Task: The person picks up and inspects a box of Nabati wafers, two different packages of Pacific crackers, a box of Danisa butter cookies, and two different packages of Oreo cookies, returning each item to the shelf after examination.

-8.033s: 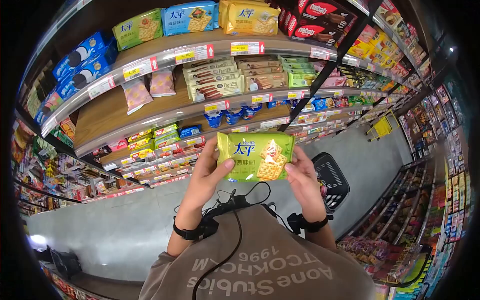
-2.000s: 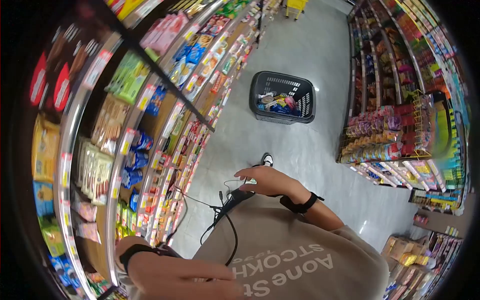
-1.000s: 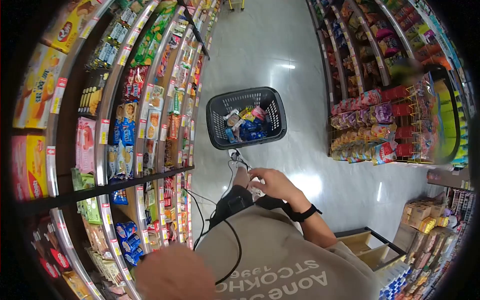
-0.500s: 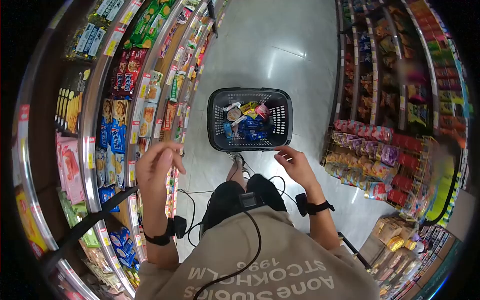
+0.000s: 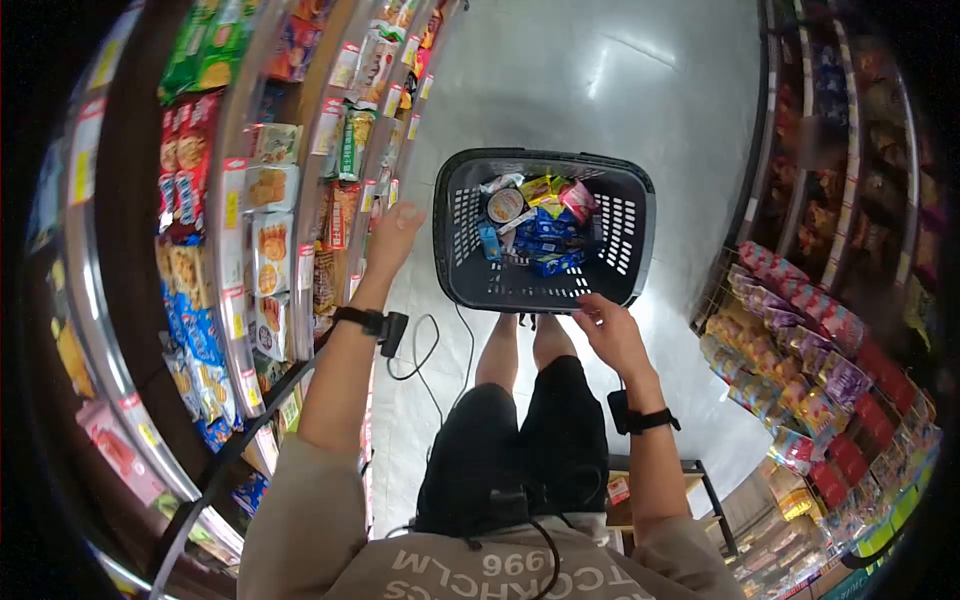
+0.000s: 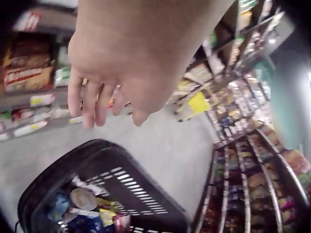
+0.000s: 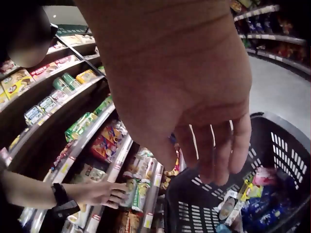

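On the grey floor (image 5: 520,80), just in front of the person's legs, stands a black basket (image 5: 625,270) with slotted walls. Inside, toward its left and middle, lie a round tub (image 5: 505,206), blue packs (image 5: 548,240), a yellow pack (image 5: 543,190), a pink pack (image 5: 578,201) and a small light-blue box (image 5: 490,242); part of the bottom on the right shows bare.

The left hand (image 5: 395,240) is empty, its fingers loosely extended and a little apart, between the basket's left side and the left shelves (image 5: 235,300). The right hand (image 5: 612,338) holds nothing either; its fingers are relaxed and slightly bent, at the near right part of the rim. Whether the fingertips touch the rim cannot be told.

Each wrist wears a black band with a small camera. The left shelves carry biscuit and snack packs in red, green, blue and white, with price tags along the edges. Across the aisle stand the right shelves (image 5: 850,180), with rows of snack bags (image 5: 800,330) in front. The left wrist view shows a yellow cart (image 6: 198,104) farther off on the floor.
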`<state>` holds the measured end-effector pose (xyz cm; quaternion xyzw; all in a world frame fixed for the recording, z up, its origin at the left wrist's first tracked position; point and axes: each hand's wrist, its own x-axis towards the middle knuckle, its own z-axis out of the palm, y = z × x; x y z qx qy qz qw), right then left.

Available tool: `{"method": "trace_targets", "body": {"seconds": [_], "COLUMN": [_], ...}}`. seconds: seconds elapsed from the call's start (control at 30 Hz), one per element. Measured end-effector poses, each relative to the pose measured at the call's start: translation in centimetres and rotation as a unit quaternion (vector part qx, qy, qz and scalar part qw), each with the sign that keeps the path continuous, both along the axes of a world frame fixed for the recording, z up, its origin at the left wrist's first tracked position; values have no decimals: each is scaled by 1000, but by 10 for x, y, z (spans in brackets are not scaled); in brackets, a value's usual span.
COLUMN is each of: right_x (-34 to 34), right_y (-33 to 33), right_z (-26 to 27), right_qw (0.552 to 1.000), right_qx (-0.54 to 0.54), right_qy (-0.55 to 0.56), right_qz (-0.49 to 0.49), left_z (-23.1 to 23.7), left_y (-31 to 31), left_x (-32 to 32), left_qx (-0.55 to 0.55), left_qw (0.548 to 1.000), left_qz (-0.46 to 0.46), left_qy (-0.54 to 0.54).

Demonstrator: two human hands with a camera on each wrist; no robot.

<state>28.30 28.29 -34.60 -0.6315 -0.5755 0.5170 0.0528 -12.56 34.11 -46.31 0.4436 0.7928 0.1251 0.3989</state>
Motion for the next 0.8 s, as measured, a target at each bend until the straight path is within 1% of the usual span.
{"method": "trace_targets", "body": {"seconds": [0.03,0.13,0.17,0.2,0.23,0.27,0.33,0.4,0.43,0.47,0.5,0.57,0.67,0.7,0.8], "right_x": [2,-2,-7,-10,-16,-23,-40,-58,-65,-75,-84,-104,-124,-132,-145], "right_y": [0,12,20,28,34,34,45,60,66,71,72,73,68,64,59], "right_z": [-29,-96,-109,-128,-150,-172,-222,-263,-281,-297,-317,-359,-411,-423,-439], "right_qw": [1000,995,994,994,993,989,963,925,885,837,829,814,833,834,853], "right_qx": [-23,-98,-102,-104,-104,-110,-156,-209,-272,-331,-353,-388,-418,-408,-381], "right_qy": [1,-11,-13,10,44,78,158,215,235,253,238,211,123,77,31], "right_qz": [5,25,23,17,-23,-63,-151,-235,-297,-355,-364,-378,-342,-364,-355], "left_z": [-38,-107,-150,-188,-160,-149,-174,-181,-181,-182,-182,-179,-183,-182,-184], "left_y": [-4,-27,-43,-56,-45,-42,-61,-63,-62,-64,-64,-60,-64,-65,-64], "left_x": [-1,9,9,12,35,52,63,70,71,71,71,70,68,68,68], "left_qx": [-8,-56,-35,-12,-32,30,59,49,47,52,61,69,75,69,78], "left_qw": [999,997,997,996,996,997,993,989,985,986,986,986,985,984,980], "left_qz": [10,53,66,78,86,64,98,135,161,157,152,151,152,164,181], "left_qy": [31,28,31,32,-18,-30,21,22,26,28,31,24,24,16,0]}}
